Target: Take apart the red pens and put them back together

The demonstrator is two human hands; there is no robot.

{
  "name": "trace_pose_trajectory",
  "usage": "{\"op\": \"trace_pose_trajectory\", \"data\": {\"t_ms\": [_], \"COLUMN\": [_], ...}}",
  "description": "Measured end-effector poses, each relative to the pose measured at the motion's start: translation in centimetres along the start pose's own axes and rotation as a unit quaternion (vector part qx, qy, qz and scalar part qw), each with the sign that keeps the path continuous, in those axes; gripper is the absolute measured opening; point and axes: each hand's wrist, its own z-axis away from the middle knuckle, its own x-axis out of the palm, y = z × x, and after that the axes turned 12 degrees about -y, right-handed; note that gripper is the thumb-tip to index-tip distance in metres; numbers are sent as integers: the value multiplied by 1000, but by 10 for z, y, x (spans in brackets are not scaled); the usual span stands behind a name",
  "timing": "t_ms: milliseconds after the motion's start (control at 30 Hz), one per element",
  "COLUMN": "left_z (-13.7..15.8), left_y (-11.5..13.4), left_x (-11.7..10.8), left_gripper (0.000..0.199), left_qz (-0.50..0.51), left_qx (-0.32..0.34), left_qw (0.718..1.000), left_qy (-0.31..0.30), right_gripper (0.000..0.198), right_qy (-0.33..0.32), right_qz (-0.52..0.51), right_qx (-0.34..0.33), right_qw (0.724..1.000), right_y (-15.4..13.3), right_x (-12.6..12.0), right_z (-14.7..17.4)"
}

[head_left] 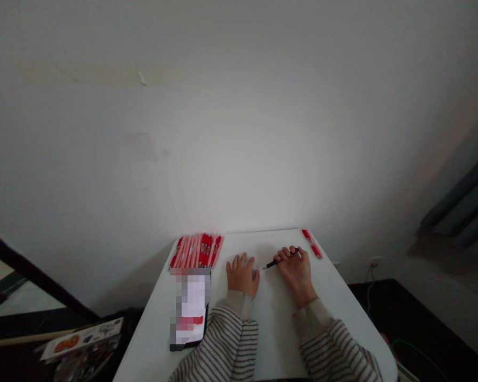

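My left hand (pixel 242 275) lies palm down on the white table (pixel 276 329), its fingers spread and nothing in it. To its right, my right hand (pixel 297 273) is turned partly palm up, with the fingers curled round a dark pen (pixel 273 262). The pen's thin, pale tip points left toward my left thumb. Beyond my left hand, at the table's far left corner, several red and pink pens (pixel 197 250) lie side by side in a row. Another red and pink pen (pixel 312 244) rests near the far right edge.
A phone (pixel 191 307) with a lit, blurred screen lies left of my left forearm. The wall (pixel 239 132) rises right behind the table. On the lower left is a printed box or leaflet (pixel 82 338). A dark curtain (pixel 462 204) hangs at the right.
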Motion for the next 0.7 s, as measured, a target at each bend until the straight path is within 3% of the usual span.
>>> {"op": "trace_pose_trajectory", "data": {"t_ms": [533,700], "left_z": [1,0], "left_y": [2,0], "left_x": [-3,0], "left_gripper": [45,45], "left_qz": [5,-1], "left_qx": [2,5], "left_qw": [1000,1000], "left_qy": [1,4], "right_gripper": [21,29], "right_qy": [6,-3], "right_qz": [6,-12], "right_qx": [5,8], "right_qw": [1000,1000], "right_y": [1,1], "right_x": [4,3], "right_z": [0,1]}}
